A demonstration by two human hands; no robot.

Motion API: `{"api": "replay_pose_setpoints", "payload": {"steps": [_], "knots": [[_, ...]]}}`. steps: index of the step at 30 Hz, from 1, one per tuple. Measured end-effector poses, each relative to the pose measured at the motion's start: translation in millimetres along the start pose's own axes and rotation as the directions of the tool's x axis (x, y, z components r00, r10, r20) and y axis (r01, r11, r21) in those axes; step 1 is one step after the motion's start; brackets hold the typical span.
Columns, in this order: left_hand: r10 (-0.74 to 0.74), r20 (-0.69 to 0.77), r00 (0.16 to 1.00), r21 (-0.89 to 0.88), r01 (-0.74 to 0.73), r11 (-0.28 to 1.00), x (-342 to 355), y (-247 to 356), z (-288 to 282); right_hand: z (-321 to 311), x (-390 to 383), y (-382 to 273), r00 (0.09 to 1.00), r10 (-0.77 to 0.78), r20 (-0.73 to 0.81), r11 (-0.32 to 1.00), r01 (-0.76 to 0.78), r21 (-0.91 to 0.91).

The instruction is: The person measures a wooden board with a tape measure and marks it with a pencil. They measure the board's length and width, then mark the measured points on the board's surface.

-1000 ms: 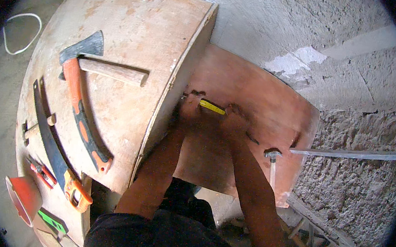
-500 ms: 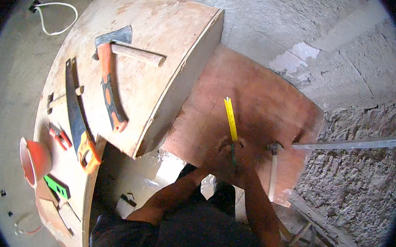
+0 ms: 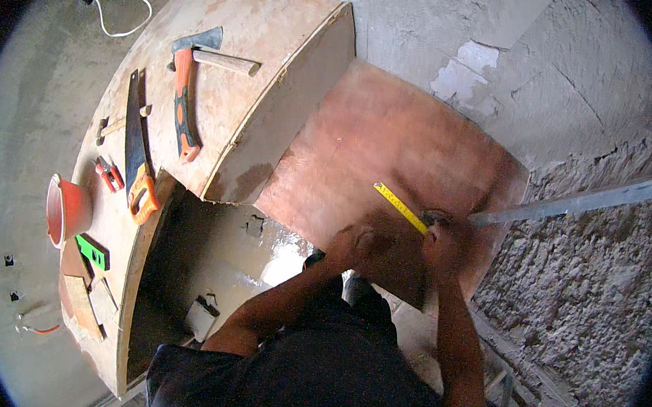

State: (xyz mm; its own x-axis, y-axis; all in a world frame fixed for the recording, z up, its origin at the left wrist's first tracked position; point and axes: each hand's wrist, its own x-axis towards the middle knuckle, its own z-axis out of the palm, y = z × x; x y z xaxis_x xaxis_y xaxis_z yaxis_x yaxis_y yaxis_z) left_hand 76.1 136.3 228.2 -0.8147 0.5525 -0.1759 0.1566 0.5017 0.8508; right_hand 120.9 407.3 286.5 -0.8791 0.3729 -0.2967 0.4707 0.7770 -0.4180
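On the reddish wooden panel (image 3: 322,164) lies an extended yellow tape blade (image 3: 400,207), running diagonally toward my right hand (image 3: 438,242). That hand is closed around the dark tape case at the blade's lower end. Left of it, low on the panel, my left hand (image 3: 358,239) has curled fingers; it is in shadow and what it holds, if anything, is unclear. A long metal bar (image 3: 570,199) extends from beside my right hand over the rough wall to the right.
A raised pale plywood box (image 3: 241,23) bears an axe (image 3: 184,88), a wooden-handled tool (image 3: 226,62), a handsaw (image 3: 138,193) and pliers (image 3: 109,175). An orange bucket (image 3: 66,210) and green level (image 3: 92,252) are at its left. A white cable loop (image 3: 121,7) is at upper left.
The tape has swung from near-horizontal through upright to diagonal and moved right. My hands moved down and now sit farther apart, the right one at the tape case. The view has shifted.
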Motion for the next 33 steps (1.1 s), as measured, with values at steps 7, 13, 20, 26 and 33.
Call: {"api": "replay_pose_setpoints", "payload": {"steps": [7,13,20,26,33], "knots": [[0.524,0.172,0.834,0.633,-0.501,0.590,46.5,93.7,-12.8,-25.3,3.8,-33.6,0.971,-0.212,0.109,0.971,0.221,-0.085],[0.401,0.350,0.846,0.625,-0.530,0.573,103.5,78.5,-20.4,-29.0,14.6,-65.0,0.993,-0.078,0.084,0.984,0.091,-0.151],[0.495,0.179,0.851,0.771,-0.434,0.467,201.1,30.1,-54.6,-22.6,93.3,-50.2,0.998,0.052,-0.021,0.925,-0.056,-0.376],[0.374,0.124,0.919,0.779,-0.323,0.537,220.6,-22.8,-83.5,2.6,103.0,23.0,0.985,0.077,-0.156,0.929,-0.128,-0.348],[0.443,-0.067,0.894,0.635,-0.304,0.710,233.1,-60.8,-60.9,34.6,115.5,71.1,0.918,-0.259,-0.299,0.855,0.074,-0.513]]}}
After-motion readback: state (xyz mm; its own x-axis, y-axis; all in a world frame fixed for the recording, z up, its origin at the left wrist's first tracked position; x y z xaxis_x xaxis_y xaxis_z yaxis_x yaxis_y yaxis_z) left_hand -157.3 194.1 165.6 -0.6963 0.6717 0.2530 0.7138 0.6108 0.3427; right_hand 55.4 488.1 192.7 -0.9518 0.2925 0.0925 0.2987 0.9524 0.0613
